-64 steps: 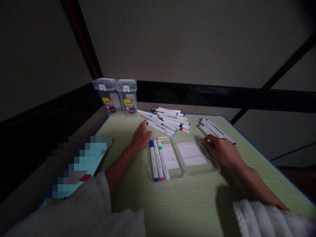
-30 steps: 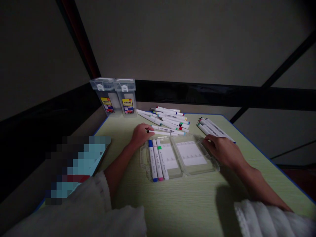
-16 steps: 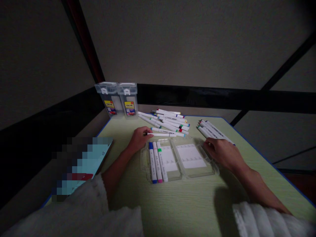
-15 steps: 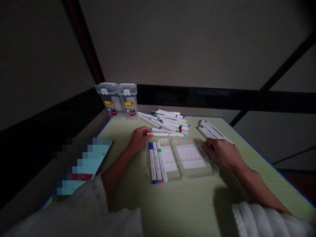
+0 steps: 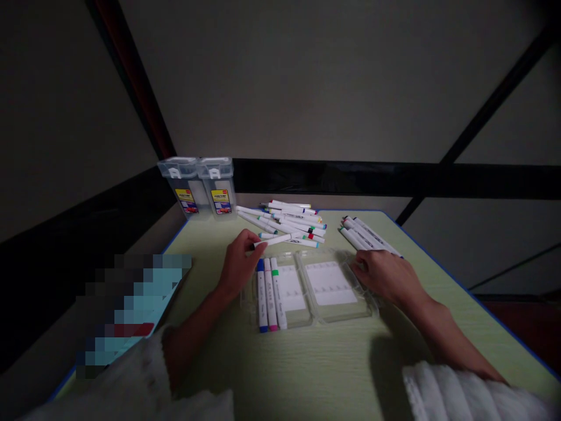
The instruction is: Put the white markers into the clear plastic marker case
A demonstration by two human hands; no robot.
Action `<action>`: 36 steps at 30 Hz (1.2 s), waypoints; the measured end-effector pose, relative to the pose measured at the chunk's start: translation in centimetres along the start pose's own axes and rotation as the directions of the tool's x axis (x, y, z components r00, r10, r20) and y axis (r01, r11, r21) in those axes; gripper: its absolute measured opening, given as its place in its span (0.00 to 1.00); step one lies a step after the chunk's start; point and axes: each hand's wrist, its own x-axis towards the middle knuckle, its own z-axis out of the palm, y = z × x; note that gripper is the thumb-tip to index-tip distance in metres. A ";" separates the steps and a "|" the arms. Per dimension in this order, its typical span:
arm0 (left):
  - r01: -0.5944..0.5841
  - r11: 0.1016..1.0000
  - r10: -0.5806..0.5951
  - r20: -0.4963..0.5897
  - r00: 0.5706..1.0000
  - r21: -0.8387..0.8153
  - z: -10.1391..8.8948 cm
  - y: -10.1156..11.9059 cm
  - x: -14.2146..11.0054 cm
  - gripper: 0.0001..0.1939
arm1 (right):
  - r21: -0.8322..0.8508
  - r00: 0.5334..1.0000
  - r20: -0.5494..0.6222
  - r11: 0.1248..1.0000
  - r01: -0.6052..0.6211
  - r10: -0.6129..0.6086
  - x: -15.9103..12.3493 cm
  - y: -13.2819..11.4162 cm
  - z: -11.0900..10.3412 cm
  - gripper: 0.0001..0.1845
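My left hand (image 5: 241, 262) pinches a white marker (image 5: 280, 238) near its dark end. The marker is lifted and slants up to the right, above the near side of a loose pile of markers (image 5: 302, 223). Below it lies a clear plastic case (image 5: 339, 318), unfolded flat on the table. In the case's left half, three markers stand side by side: one with blue ends (image 5: 262, 298), one with a pink end (image 5: 270, 298) and one with a green band (image 5: 279, 298). My right hand (image 5: 385, 273), fingers curled, grips the case's right edge; its fingertips are partly hidden.
Two clear lidded boxes (image 5: 217, 190) with marker labels stand at the back left corner. A row of several markers (image 5: 370, 237) lies beyond my right hand. At the left is a pixelated light-blue object (image 5: 146, 304). A wall closes off the table's (image 5: 307, 374) far side.
My left hand reached to the pile's near side, closed on a white marker, drew it toward me and has now raised and tilted it. My right hand stays at the case's edge.
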 end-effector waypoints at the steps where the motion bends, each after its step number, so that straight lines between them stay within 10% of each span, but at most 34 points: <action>1: -0.008 1.000 0.008 -0.014 1.000 0.009 0.1 0.0 -0.1 0.06 | 0.003 1.000 -0.003 1.000 -0.014 0.014 0.0 0.0 0.0 0.13; 13: -0.242 0.921 0.282 -0.094 0.955 0.306 0.4 1.7 -3.1 0.05 | -0.004 0.991 -0.092 0.995 -0.099 0.098 -0.6 0.2 -0.5 0.13; 18: -0.552 0.729 0.607 -0.009 0.795 0.405 0.6 1.7 -3.4 0.05 | 0.052 0.927 -0.354 0.987 0.152 -0.124 -1.4 -1.8 -1.1 0.13; 27: -0.647 0.663 0.694 0.016 0.720 0.377 1.1 2.2 -4.1 0.05 | 0.235 0.729 -0.514 0.742 0.627 -0.453 -4.0 -6.8 -1.1 0.17; 36: -0.706 0.613 0.747 0.029 0.664 0.355 1.2 2.3 -4.4 0.05 | 0.352 0.721 -0.510 0.652 0.672 -0.469 -4.6 -8.0 -0.8 0.22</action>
